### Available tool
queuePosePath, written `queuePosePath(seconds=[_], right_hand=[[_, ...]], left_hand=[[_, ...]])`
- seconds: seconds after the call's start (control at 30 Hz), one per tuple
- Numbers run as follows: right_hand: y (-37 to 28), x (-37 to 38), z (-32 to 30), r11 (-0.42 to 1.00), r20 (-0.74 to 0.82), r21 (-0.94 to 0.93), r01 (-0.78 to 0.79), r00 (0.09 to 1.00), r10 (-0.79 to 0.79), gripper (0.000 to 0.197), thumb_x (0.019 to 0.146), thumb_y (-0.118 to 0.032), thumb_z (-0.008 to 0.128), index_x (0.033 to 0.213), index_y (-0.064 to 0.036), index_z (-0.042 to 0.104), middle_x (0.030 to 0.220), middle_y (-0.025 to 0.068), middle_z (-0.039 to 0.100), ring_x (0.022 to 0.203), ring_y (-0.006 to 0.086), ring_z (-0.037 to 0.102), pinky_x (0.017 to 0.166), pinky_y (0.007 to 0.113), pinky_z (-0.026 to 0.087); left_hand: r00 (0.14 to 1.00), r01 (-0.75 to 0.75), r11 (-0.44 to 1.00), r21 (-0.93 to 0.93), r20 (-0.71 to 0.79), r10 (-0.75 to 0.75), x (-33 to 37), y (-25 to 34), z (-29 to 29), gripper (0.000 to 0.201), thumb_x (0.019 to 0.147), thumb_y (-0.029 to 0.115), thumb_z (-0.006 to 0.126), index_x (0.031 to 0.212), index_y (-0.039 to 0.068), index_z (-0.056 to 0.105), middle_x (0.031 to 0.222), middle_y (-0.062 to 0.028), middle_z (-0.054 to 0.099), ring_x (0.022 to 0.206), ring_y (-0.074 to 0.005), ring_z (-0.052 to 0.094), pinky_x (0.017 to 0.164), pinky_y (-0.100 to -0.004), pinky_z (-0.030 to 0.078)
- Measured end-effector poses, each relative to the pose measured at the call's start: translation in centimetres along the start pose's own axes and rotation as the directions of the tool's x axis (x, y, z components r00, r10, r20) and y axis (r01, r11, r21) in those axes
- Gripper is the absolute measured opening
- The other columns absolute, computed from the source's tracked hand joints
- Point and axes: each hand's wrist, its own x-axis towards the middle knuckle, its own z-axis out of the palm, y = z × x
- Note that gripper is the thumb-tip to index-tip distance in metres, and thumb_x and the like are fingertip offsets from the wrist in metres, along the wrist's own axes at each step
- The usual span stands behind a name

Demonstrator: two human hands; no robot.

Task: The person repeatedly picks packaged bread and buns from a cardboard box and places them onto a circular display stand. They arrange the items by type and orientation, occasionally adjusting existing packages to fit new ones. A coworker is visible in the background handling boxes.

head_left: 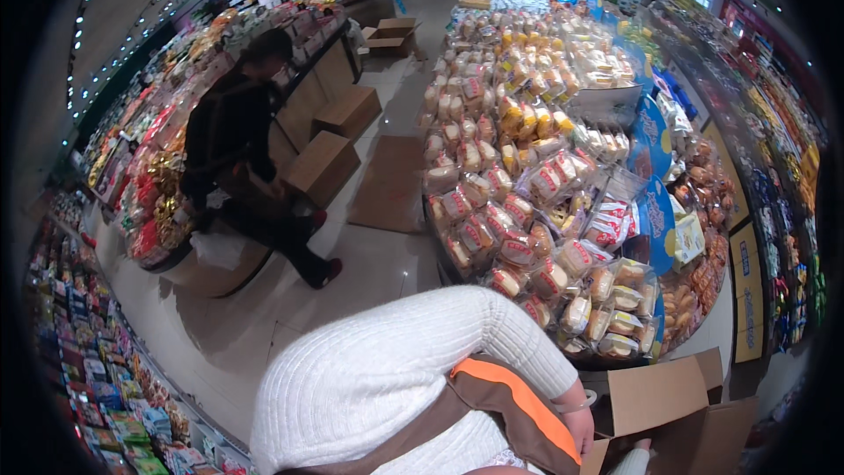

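My left arm, in a white ribbed sleeve with a bracelet at the wrist, reaches across the lower middle. My left hand (580, 427) hangs at the near left edge of an open cardboard box (658, 394); its fingertips are hidden. Inside that box, at the bottom of the view, a bit of white cuff shows with a sliver of my right hand (644, 444). The box wall and shadow hide the rest, so what it touches cannot be seen. Just beyond the box, bagged bread rolls (607, 308) are piled on a display stand.
A person in dark clothes (230, 127) bends by the left display counter (207, 274). Cardboard boxes (323, 167) and a flattened cardboard sheet (387, 185) lie in the aisle. Packed shelves (92, 361) curve along the left; blue dividers (659, 220) stand among the bread.
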Motion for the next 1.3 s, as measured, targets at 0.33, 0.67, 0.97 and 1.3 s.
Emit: queuePosePath(seconds=[0.33, 0.67, 0.97, 1.3], right_hand=[[-3.0, -13.8, -3.5, 0.872, -0.260, 0.462, -0.161, 0.916, 0.307, 0.092, 0.068, -0.016, 0.086, 0.146, 0.0022, 0.042, 0.137, 0.0246, 0.059, 0.125, 0.0336, 0.059, 0.106, 0.042, 0.047], [-6.4, -17.9, -1.4, 0.727, -0.374, 0.687, 0.004, 0.859, 0.349, 0.080, 0.074, -0.018, 0.087, 0.140, 0.0048, 0.049, 0.126, 0.0193, 0.061, 0.115, 0.0301, 0.059, 0.104, 0.039, 0.045], [-12.5, -17.9, -2.7, 0.771, -0.475, 0.617, 0.159, 0.856, 0.204, 0.098, 0.072, -0.020, 0.091, 0.150, 0.0057, 0.038, 0.146, 0.0229, 0.052, 0.136, 0.0317, 0.050, 0.115, 0.040, 0.038], [-15.9, -19.1, -4.0, 0.601, -0.661, 0.638, 0.482, 0.743, 0.105, 0.098, 0.071, -0.015, 0.091, 0.152, -0.0001, 0.037, 0.144, 0.0184, 0.052, 0.132, 0.0303, 0.051, 0.113, 0.042, 0.039]], left_hand=[[0.968, 0.044, 0.988, 0.151, 0.240, -0.080, -2.3, -2.0, 0.8, 0.044, 0.102, 0.036, 0.060, 0.127, 0.000, 0.067, 0.123, -0.0134, 0.071, 0.112, -0.0225, 0.066, 0.096, -0.0407, 0.051], [0.954, 0.098, 0.973, 0.210, 0.258, -0.152, 2.0, -1.6, 3.1, 0.045, 0.102, 0.040, 0.061, 0.121, 0.001, 0.071, 0.115, -0.0111, 0.074, 0.105, -0.0210, 0.068, 0.092, -0.0402, 0.053], [0.917, 0.394, 0.857, 0.332, -0.074, -0.393, -0.2, -3.0, -0.3, 0.046, 0.101, 0.045, 0.062, 0.116, 0.002, 0.074, 0.107, -0.0090, 0.077, 0.098, -0.0198, 0.071, 0.088, -0.0398, 0.055], [0.827, -0.233, 0.972, 0.013, -0.524, 0.205, -1.2, 5.3, 4.0, 0.029, 0.100, 0.016, 0.063, 0.124, -0.002, 0.064, 0.104, -0.0095, 0.072, 0.092, -0.0167, 0.069, 0.083, -0.0308, 0.056]])
